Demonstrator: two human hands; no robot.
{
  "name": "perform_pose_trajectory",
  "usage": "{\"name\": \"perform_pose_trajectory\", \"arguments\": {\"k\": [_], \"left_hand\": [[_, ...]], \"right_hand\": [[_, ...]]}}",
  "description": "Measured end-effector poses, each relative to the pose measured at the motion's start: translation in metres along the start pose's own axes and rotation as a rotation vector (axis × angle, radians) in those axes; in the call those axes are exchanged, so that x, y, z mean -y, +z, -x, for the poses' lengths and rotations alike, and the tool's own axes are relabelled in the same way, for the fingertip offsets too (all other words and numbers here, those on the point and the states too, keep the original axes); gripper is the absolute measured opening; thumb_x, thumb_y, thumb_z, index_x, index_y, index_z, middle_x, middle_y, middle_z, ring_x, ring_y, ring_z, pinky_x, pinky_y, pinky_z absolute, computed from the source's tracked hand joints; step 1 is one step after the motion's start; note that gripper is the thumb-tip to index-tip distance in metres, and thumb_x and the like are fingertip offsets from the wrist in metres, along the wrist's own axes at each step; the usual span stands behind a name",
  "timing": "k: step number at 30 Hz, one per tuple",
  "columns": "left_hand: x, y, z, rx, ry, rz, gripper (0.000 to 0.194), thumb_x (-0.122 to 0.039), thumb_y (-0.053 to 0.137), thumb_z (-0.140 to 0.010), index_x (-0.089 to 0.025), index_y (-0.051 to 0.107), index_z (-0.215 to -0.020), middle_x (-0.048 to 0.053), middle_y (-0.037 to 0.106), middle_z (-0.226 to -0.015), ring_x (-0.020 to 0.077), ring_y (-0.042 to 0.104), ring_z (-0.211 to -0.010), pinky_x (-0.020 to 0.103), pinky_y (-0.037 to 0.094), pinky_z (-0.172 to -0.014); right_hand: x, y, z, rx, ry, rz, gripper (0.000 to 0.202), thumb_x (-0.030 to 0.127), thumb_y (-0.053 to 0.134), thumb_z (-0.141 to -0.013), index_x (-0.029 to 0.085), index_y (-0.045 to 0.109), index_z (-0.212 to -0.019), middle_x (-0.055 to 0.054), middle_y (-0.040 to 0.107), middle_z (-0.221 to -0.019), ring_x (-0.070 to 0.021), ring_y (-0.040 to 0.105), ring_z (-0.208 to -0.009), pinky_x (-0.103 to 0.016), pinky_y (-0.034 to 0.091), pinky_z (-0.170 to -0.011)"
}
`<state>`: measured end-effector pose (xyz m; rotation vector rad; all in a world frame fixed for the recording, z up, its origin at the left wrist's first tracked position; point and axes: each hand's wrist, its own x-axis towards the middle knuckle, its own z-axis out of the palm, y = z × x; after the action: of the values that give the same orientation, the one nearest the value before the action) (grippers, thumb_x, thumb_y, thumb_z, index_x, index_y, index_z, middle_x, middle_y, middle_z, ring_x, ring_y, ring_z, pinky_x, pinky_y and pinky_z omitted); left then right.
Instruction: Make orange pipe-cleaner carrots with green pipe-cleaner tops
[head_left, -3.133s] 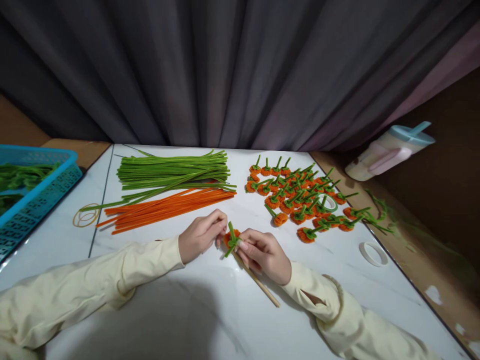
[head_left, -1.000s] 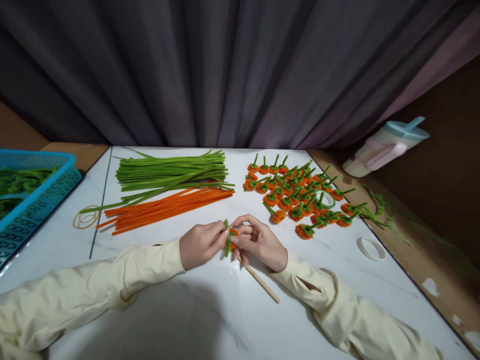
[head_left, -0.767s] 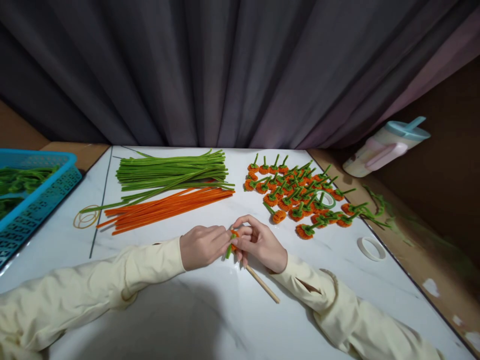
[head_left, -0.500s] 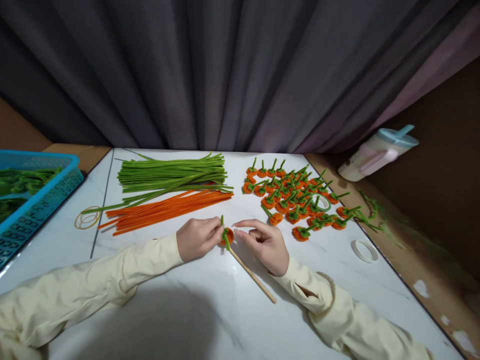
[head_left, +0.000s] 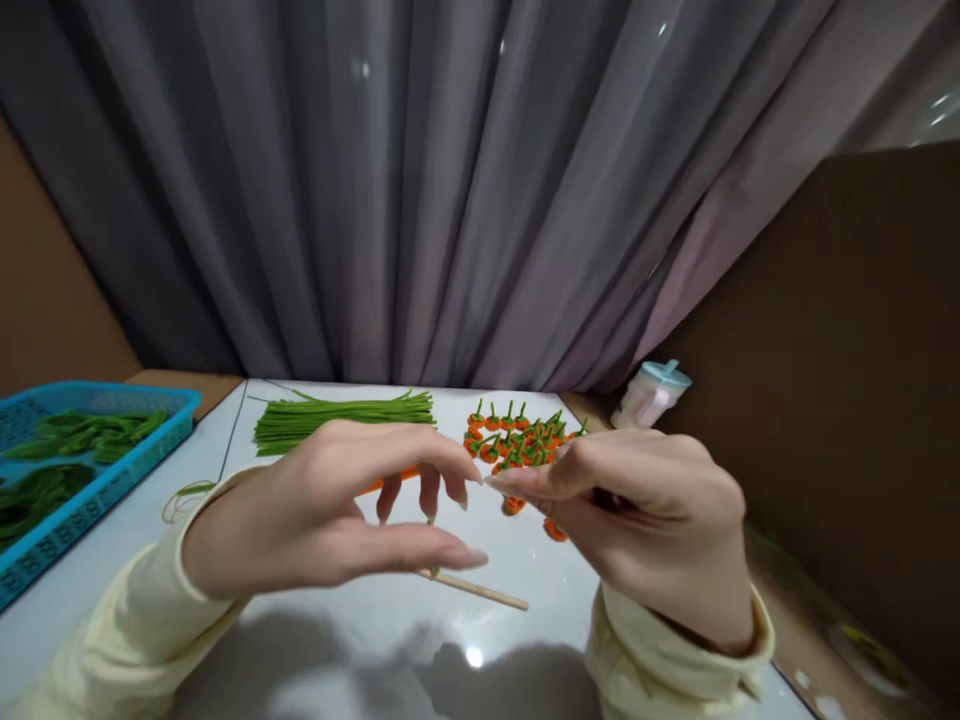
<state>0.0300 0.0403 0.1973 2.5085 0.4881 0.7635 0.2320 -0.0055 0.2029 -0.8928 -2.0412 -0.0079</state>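
Observation:
Both hands are raised close to the camera above the white table. My left hand is open, its thumb and fingers spread apart with nothing between them. Facing it, my right hand is closed in a pinch, thumb against forefinger; whatever it may hold is hidden. The two hands' fingertips nearly meet. Beneath them a thin wooden stick lies on the table. Several small orange pumpkins with green stems stand behind my right hand, which covers part of them.
Green pipe cleaners lie in a bundle at the back; orange pipe cleaners are mostly hidden by my left hand. A blue basket with green pieces sits left, near rubber bands. A lidded cup stands back right, before a curtain.
Both hands have risen toward the camera, and the view has tilted up. My left hand has let go of the small pumpkin, now out of sight; my right hand has closed into a pinch.

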Motion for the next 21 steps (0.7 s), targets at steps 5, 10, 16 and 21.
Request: {"name": "perform_pose_trajectory", "arguments": {"k": [5,10,16,21], "left_hand": [[-0.029,0.007,0.012,-0.139,-0.002,-0.034,0.016,-0.030,0.059,-0.077,-0.016,0.055,-0.083,-0.001,0.060,-0.070,0.0067,0.053,-0.058,0.013,0.042,-0.051],[-0.028,0.010,0.009,0.126,0.001,0.173,0.014,-0.023,0.049,-0.085,-0.013,0.055,-0.076,-0.001,0.059,-0.064,0.0047,0.054,-0.052,0.011,0.042,-0.048],[-0.019,0.019,-0.001,0.411,0.048,0.382,0.016,-0.019,0.044,-0.087,-0.011,0.058,-0.083,0.004,0.065,-0.062,0.0070,0.060,-0.049,0.010,0.043,-0.044],[-0.017,0.024,-0.004,0.473,0.043,0.407,0.019,-0.019,0.044,-0.087,-0.010,0.060,-0.091,0.007,0.068,-0.068,0.0105,0.064,-0.054,0.012,0.048,-0.047]], "right_hand": [[0.024,-0.016,0.004,0.216,-0.006,0.013,0.023,0.029,0.058,-0.080,0.016,0.056,-0.061,0.005,0.049,-0.044,-0.0033,0.037,-0.038,-0.015,0.029,-0.040],[0.028,-0.020,0.015,0.431,-0.003,-0.069,0.026,0.034,0.057,-0.080,0.014,0.060,-0.065,0.004,0.050,-0.043,-0.0041,0.041,-0.041,-0.016,0.028,-0.043],[0.012,-0.012,0.004,0.716,-0.134,-0.204,0.025,0.036,0.057,-0.080,0.014,0.066,-0.070,0.000,0.059,-0.052,-0.0046,0.045,-0.043,-0.016,0.029,-0.045],[0.000,-0.009,0.000,0.788,-0.189,-0.283,0.020,0.032,0.064,-0.074,0.012,0.068,-0.071,0.001,0.059,-0.050,-0.0034,0.040,-0.041,-0.015,0.028,-0.043]]}}
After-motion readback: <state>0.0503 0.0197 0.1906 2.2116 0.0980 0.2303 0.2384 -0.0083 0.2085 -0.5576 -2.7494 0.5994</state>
